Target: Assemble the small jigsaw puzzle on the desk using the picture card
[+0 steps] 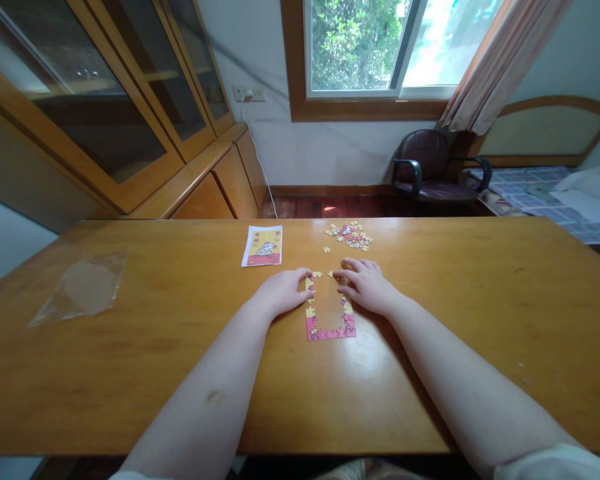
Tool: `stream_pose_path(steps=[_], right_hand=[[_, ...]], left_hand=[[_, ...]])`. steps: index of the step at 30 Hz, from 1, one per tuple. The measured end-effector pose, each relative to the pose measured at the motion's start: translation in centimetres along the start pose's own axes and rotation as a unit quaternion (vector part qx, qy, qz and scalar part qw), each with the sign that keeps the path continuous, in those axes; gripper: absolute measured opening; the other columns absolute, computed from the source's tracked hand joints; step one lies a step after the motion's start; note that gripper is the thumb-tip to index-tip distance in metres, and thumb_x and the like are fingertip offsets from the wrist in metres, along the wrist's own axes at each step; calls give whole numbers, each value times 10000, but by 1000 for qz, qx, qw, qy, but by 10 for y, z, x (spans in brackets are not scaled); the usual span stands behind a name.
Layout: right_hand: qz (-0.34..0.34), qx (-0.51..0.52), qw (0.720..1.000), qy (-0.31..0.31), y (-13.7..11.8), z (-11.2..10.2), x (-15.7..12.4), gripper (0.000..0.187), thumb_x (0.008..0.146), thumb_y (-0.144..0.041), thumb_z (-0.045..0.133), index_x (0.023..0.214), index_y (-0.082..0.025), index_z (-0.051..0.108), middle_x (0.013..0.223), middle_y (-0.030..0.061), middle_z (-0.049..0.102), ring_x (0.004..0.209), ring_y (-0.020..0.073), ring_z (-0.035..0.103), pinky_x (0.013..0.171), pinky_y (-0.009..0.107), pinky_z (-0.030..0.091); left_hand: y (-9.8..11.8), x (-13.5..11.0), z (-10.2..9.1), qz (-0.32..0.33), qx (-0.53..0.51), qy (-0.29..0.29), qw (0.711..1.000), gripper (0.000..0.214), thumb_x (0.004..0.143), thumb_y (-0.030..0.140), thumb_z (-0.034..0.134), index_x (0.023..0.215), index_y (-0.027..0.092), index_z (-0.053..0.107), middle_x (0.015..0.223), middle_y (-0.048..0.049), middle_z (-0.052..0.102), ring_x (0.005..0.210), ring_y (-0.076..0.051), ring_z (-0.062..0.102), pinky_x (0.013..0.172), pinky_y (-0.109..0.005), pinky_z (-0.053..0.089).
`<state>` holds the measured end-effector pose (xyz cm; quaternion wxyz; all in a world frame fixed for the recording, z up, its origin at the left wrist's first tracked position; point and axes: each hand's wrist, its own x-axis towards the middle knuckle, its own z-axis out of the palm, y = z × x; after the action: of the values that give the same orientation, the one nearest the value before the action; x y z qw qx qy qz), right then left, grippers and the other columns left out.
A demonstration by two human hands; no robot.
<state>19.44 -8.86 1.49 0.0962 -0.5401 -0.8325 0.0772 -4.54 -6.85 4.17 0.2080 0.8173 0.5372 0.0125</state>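
A partly built jigsaw frame (330, 328), pink at the bottom and yellow along the sides, lies in the middle of the wooden table (180, 373). My left hand (283, 291) rests flat at its upper left corner, fingertips touching a yellow edge piece. At the upper right corner my right hand (365, 285) presses on the frame's right side, fingers pointing left toward a small loose piece (318, 274). Further back a pile of loose pieces (351, 235) sits on the table. A reference picture card (263, 245) lies left of the pile.
A crumpled clear plastic bag (83, 288) lies at the table's left. Behind the table stand a glass-door wooden cabinet (105, 113), a dark armchair (433, 170) under the window, and a bed (555, 193) at the right.
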Motion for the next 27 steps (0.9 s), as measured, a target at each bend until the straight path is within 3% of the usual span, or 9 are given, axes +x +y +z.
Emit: stream_pose_path(steps=[6,10,15,23,27], right_hand=[[13,16,1000,-9,7,-8,-2,472,852,-473,558,1289,-293,563,1337,92,502,1190,299,441,1025,472,307],[-1,23,999,-33,13,-14,-6,678,735,-558,658,1338,-282,517,1399,110,442,1247,337,398,1044,500,287],[-11,23,999,-31,17,-13,-7,730,700,-571,684,1348,-288,505,1427,115,419,1271,344,381,1057,515,263],[70,27,995,59,34,-1,5,396,896,-379,504,1239,-203,594,1288,91,583,1168,272,482,1016,440,328],[56,8,997,59,38,7,10,347,914,-332,479,1224,-253,614,1288,69,592,1147,267,493,979,441,346]], left_hand=[[6,-7,-8,0,7,-18,1000,511,689,502,658,1131,258,580,985,-52,694,871,-246,653,671,-285,453],[11,-10,-12,8,21,-49,999,751,584,539,740,1258,285,526,1042,-57,693,934,-275,651,719,-301,464],[10,-9,-9,31,21,-60,997,913,547,553,768,1366,328,435,1129,-50,680,1002,-284,643,781,-306,465],[6,-7,-4,39,31,-56,997,909,561,584,743,1371,316,430,1162,-57,668,1017,-295,635,788,-323,465],[8,-7,-5,39,13,-51,998,845,600,577,719,1354,299,456,1119,-61,678,997,-280,641,781,-308,461]])
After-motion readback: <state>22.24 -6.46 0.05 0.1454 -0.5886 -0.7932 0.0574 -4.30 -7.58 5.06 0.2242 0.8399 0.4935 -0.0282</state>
